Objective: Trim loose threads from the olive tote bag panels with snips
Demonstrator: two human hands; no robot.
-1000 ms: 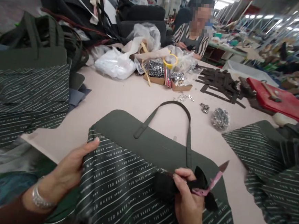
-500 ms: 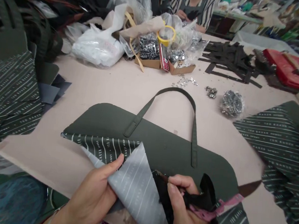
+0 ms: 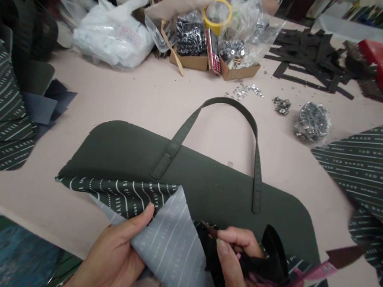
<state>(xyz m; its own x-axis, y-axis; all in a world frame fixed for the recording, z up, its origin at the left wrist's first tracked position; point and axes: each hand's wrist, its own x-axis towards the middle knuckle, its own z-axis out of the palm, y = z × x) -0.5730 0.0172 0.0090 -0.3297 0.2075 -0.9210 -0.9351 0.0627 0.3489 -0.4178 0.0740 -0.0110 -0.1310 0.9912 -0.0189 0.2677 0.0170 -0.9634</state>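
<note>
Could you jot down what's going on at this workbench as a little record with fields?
Left hand: folds back the striped lining, grey underside up
Right hand: grips a black cloth and a pink-wrapped tool
Workpiece: dark green bag panel, flat, handle looped away
Table: boxes of metal fittings, yellow tape roll, black strips

Boxes (image 3: 214,63) behind bag (image 3: 189,174) — centre table (image 3: 115,97)
</note>
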